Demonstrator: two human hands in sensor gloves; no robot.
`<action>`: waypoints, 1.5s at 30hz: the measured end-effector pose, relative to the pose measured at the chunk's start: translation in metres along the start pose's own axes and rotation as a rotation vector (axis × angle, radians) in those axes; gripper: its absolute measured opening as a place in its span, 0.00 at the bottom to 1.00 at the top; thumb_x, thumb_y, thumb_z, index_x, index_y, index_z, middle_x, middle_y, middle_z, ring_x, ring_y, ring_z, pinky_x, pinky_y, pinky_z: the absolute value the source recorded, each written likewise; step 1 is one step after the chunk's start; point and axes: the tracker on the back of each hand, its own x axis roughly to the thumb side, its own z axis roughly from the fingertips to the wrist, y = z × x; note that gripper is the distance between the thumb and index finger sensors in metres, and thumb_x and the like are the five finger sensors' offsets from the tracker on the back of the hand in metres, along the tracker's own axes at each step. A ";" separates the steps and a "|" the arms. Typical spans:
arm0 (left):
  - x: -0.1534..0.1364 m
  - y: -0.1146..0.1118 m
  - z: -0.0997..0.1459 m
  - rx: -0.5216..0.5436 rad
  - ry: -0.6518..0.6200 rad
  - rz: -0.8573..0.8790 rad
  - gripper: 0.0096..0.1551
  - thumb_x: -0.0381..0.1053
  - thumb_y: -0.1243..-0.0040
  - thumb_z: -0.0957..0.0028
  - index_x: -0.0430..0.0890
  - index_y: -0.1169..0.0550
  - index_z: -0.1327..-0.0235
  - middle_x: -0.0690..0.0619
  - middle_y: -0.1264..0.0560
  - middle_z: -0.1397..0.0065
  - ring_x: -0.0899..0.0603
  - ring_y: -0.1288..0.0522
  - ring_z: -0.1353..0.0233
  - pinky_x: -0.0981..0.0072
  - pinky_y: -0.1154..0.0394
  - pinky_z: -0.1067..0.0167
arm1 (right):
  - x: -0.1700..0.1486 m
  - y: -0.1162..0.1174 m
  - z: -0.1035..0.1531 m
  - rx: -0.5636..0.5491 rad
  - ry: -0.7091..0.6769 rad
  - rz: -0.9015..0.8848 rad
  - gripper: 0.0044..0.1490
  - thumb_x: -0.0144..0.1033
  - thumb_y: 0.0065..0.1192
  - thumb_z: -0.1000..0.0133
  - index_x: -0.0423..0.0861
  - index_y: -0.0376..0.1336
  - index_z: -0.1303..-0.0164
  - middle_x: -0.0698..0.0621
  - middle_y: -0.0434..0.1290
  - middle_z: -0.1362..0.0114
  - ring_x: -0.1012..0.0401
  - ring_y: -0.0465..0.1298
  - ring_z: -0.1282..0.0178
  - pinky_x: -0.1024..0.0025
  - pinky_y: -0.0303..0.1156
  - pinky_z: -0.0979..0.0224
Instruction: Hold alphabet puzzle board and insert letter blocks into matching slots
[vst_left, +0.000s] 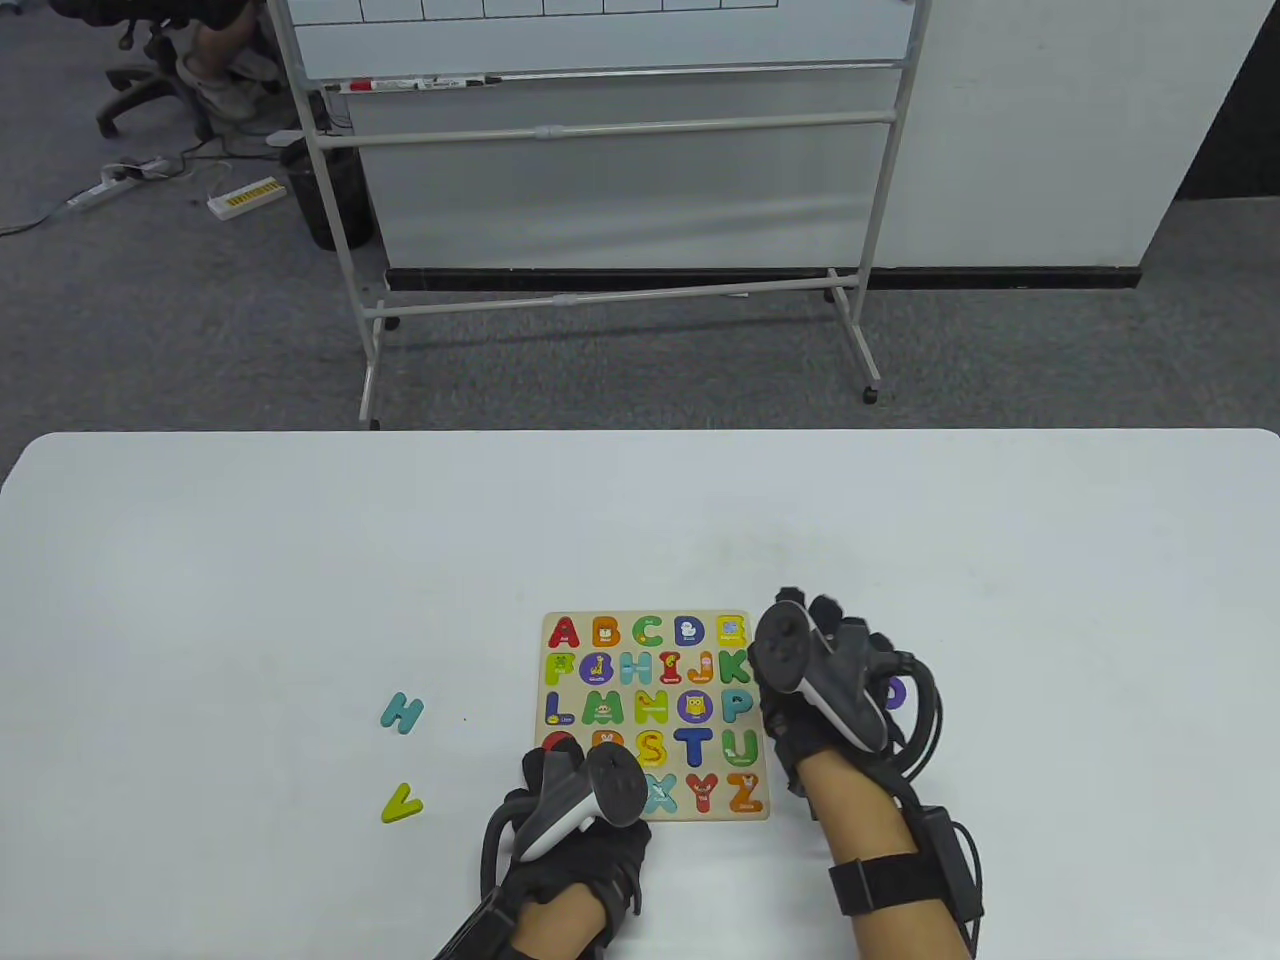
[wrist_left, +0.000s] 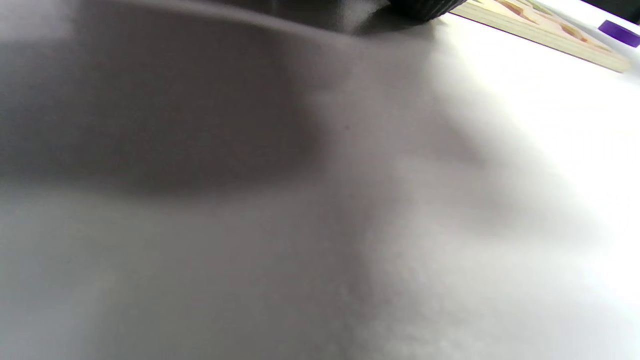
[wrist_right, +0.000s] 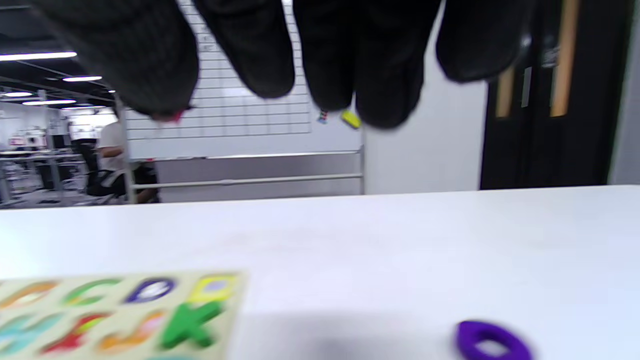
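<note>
Fingers (wrist_right: 380, 60) of the right hand (vst_left: 815, 685) hung loose and slightly spread in the right wrist view, gripping nothing; the hand hovered over the right edge of the alphabet puzzle board (vst_left: 655, 712), palm down; just off its right side, lying flat on the white table (vst_left: 300, 560), was a purple letter block (vst_left: 895, 692), half hidden behind the glove in the table view and seen clear of the fingers in the right wrist view (wrist_right: 492, 341); it looked like a ring-shaped letter, though which one could not be told.

Across the board, at its near left corner, the left hand (vst_left: 570, 810) lay over the bottom rows, seemingly pressing the board down; whether its fingers were curled or flat could not be told, since the tracker covered them and the left wrist view showed mostly shadowed table, with only the board's edge (wrist_left: 545, 37) at the top.

Further out, well to the left of that hand, two more loose blocks lay on the table: a teal H (vst_left: 402, 712), and nearer the person a yellow-green V (vst_left: 401, 803).

Most slots appeared filled; so the step in hand was probably fetching a remaining letter while the board was steadied. By my judgement, the next move called for the right hand to drop onto the purple block, pinch it by its rim, and carry it left to its matching slot, turned to fit.
</note>
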 end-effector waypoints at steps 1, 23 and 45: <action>0.000 0.000 0.000 -0.002 -0.001 0.000 0.49 0.59 0.60 0.41 0.38 0.67 0.25 0.28 0.74 0.25 0.19 0.75 0.28 0.24 0.64 0.36 | -0.009 -0.002 -0.004 -0.001 0.017 0.016 0.49 0.57 0.66 0.48 0.51 0.57 0.17 0.41 0.59 0.15 0.41 0.68 0.20 0.37 0.62 0.25; 0.000 0.000 0.000 -0.005 -0.001 -0.002 0.49 0.59 0.60 0.41 0.38 0.68 0.26 0.29 0.75 0.25 0.19 0.75 0.28 0.24 0.64 0.36 | -0.081 0.084 -0.022 0.279 0.099 0.120 0.40 0.44 0.70 0.49 0.54 0.63 0.22 0.42 0.66 0.19 0.44 0.75 0.29 0.50 0.71 0.35; 0.000 0.000 0.000 -0.009 0.002 -0.007 0.49 0.60 0.61 0.41 0.38 0.68 0.26 0.29 0.75 0.25 0.19 0.75 0.28 0.25 0.64 0.36 | 0.002 0.050 -0.003 0.103 -0.315 -0.025 0.38 0.39 0.76 0.52 0.46 0.70 0.29 0.39 0.75 0.28 0.50 0.84 0.43 0.50 0.77 0.41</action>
